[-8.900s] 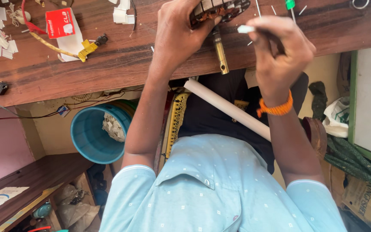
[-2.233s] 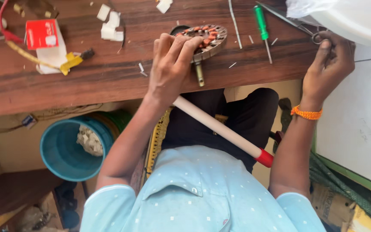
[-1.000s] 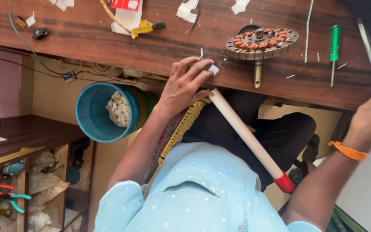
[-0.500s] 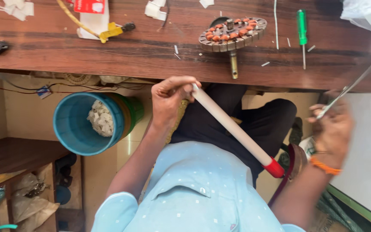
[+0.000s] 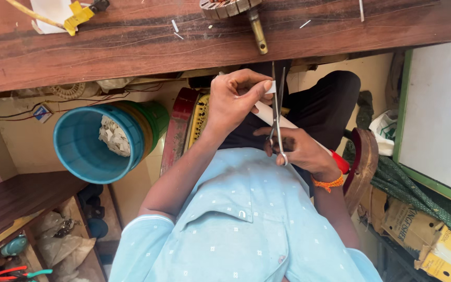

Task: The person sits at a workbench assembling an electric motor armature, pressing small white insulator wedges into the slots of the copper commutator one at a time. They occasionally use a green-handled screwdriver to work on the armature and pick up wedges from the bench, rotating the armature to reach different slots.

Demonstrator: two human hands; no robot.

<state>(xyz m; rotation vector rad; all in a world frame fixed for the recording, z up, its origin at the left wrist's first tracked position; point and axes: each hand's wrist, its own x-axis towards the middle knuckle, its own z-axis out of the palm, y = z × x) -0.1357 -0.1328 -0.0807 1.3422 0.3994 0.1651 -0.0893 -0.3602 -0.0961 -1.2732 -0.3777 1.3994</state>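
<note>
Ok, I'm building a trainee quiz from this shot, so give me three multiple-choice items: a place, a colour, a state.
1. Where is the blue bucket?
A. On the tabletop
B. Below the table, on the person's left
C. On the person's lap

2. What colour is the right wristband?
A. Orange
B. Green
C. White

3. How are the scissors?
A. Lying on the table
B. Hanging on a wall
C. Held in the right hand

Answers:
1 B: the blue bucket sits lower than the wooden table, beside the left arm.
2 A: the wristband is orange.
3 C: the right hand grips the scissors.
</note>
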